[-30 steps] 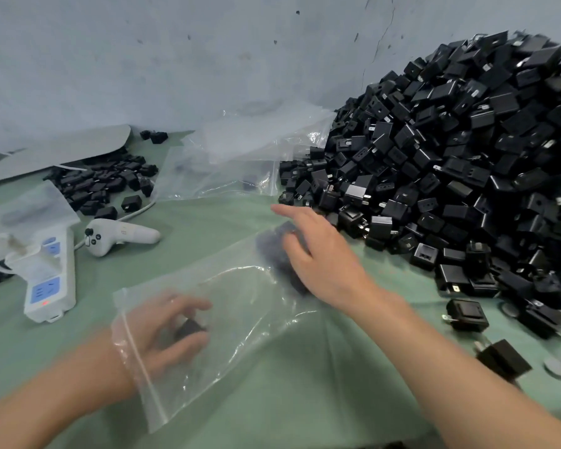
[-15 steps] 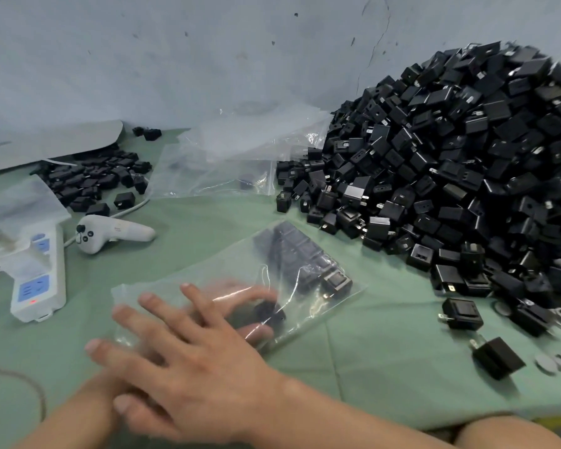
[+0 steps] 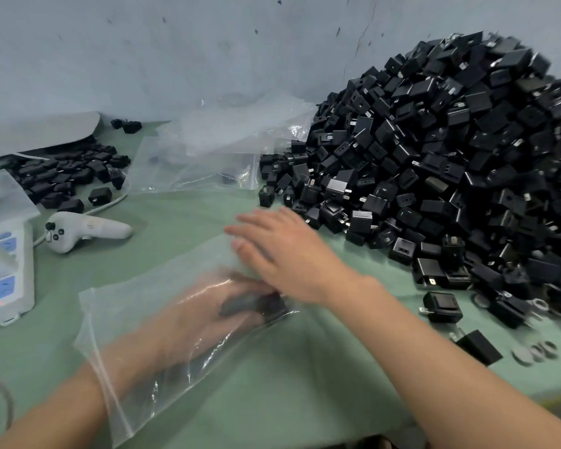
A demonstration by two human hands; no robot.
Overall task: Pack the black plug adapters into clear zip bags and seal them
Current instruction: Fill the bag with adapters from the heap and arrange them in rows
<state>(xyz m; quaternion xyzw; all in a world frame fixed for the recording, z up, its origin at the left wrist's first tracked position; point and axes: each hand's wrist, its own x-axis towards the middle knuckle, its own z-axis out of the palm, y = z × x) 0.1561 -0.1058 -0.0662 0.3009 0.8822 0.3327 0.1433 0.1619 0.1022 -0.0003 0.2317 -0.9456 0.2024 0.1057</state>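
A: Where is the bag (image 3: 136, 306) lying, and what are the hands doing?

B: It is lying flat on the green cloth (image 3: 305, 384), near the person, mouth toward them. The left hand (image 3: 201, 315) is reaching deep inside it, fingers curling round a dark adapter (image 3: 253, 306), though the view through the plastic is blurred. The right hand (image 3: 285, 254) is resting on the bag's far end, fingers straight and flat, holding nothing.

A: How should the person be doing this step?

B: Probably by pressing the far end down while setting the adapter right at the bottom, so the plastic is not bunching and the zip strip is staying free for sealing.

A: And around them?

B: The big heap (image 3: 434, 157) of adapters is rising on the right against a scuffed pale wall (image 3: 175, 59). Spare bags (image 3: 208, 150) are lying at the far side, a smaller pile (image 3: 68, 176) far left, with a white controller (image 3: 85, 230) and a power strip (image 3: 4, 280) on the left.
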